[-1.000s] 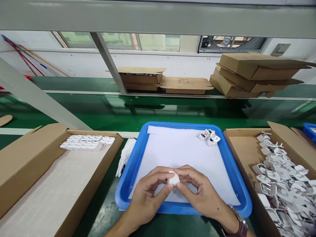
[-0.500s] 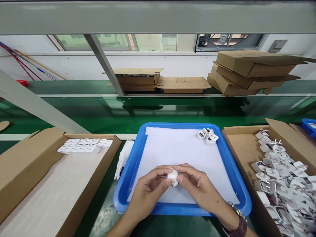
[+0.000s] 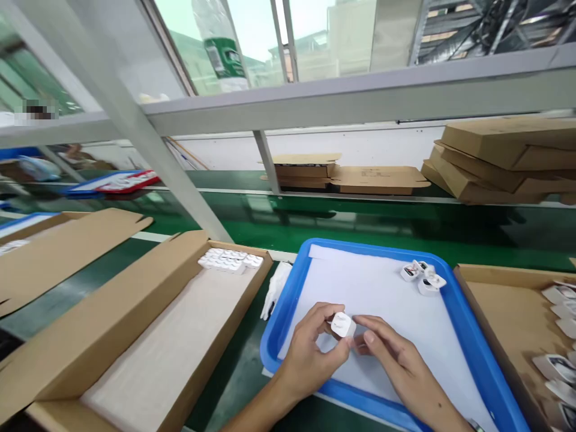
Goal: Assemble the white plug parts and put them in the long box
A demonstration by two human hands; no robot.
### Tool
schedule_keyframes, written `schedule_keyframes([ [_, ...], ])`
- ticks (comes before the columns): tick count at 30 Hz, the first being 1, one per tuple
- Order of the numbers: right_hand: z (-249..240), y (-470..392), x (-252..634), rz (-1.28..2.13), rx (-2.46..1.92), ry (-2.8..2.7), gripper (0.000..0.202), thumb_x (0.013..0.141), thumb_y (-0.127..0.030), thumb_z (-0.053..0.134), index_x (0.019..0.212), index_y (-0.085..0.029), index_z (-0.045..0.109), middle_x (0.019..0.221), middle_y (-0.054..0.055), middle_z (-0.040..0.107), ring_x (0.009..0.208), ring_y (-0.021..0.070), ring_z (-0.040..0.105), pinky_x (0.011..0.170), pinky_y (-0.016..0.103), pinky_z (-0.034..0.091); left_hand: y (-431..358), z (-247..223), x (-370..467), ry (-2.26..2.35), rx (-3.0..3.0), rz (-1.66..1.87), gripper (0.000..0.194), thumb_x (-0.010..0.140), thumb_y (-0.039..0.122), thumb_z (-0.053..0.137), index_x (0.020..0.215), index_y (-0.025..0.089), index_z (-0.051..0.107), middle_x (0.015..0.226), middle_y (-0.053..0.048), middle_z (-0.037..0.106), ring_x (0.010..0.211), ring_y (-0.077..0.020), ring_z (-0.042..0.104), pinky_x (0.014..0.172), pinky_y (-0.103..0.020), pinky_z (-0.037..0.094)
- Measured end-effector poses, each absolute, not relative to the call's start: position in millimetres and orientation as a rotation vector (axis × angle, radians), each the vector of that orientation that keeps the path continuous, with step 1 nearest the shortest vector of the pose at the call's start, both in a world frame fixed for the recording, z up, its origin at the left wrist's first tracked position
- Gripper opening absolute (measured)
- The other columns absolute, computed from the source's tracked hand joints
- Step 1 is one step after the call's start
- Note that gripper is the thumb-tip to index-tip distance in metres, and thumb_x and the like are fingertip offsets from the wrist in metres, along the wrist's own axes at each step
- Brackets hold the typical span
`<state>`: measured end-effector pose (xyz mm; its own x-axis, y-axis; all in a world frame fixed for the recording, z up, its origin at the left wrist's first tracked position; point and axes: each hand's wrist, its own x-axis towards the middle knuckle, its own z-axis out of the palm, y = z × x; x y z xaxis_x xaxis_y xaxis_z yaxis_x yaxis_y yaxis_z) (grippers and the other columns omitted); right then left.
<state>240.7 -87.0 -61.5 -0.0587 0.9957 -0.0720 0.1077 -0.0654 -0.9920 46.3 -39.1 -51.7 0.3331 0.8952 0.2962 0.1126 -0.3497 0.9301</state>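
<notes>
Plug (image 3: 343,325) sits over the tray (image 3: 279,327), its pronged face towards the camera, long axis foreshortened. From it, going left to right: the left box (image 3: 157,354) lies at nine o'clock, its packed white pieces (image 3: 225,264) and the glove (image 3: 278,287) at ten. The left hand (image 3: 310,348), at eight and nearer, pinches the plug between thumb and fingers. The right hand (image 3: 400,363), at four, is loosely parted just beside it; whether fingertips touch, I cannot tell. Unclosed cases (image 3: 428,287) lie at two, the right box (image 3: 499,300) near three.
</notes>
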Motion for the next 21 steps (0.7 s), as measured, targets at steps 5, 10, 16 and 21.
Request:
schedule_keyframes([
  [5,-78.6,-83.8,249.7,1.202,-1.34,-1.319,0.038,0.094,-0.051,0.068,0.126,-0.033,0.074,0.112,0.008,0.08,0.099,0.0324,0.078,0.086,0.044,0.066,-44.8,15.6,-9.1,1.23,1.967,1.194,0.035,0.083,0.022,0.078,0.117,0.027,0.074,0.116,-0.007,0.075,0.105,-0.029,0.07,0.092,-0.036,0.057],
  [10,-97.3,-81.1,253.8,1.162,-1.344,-1.342,0.037,0.089,-0.049,0.073,0.123,-0.036,0.076,0.111,0.007,0.081,0.096,0.0337,0.079,0.077,0.041,0.069,6.6,56.8,-97.9,1.68,2.28,1.217,0.037,0.085,0.043,0.076,0.117,0.027,0.072,0.119,-0.008,0.074,0.111,-0.0336,0.067,0.098,-0.043,0.054],
  [16,-92.4,-82.8,247.8,1.204,-1.38,-1.388,0.037,0.09,-0.054,0.07,0.122,-0.036,0.076,0.122,0.007,0.078,0.103,0.0326,0.077,0.08,0.038,0.067,88.4,-9.3,-150.6,1.777,2.407,0.861,0.036,0.08,0.052,0.071,0.099,0.022,0.075,0.124,-0.015,0.071,0.124,-0.0414,0.059,0.106,-0.057,0.047],
  [21,-78.0,-84.3,240.8,1.217,-1.503,-1.421,0.043,0.091,-0.063,0.065,0.122,-0.036,0.075,0.132,0.007,0.072,0.119,0.0341,0.07,0.096,0.042,0.062,115.4,-57.2,-160.1,1.847,2.418,0.828,0.031,0.078,0.046,0.072,0.097,0.022,0.075,0.129,-0.016,0.068,0.13,-0.0445,0.053,0.109,-0.062,0.041],
])
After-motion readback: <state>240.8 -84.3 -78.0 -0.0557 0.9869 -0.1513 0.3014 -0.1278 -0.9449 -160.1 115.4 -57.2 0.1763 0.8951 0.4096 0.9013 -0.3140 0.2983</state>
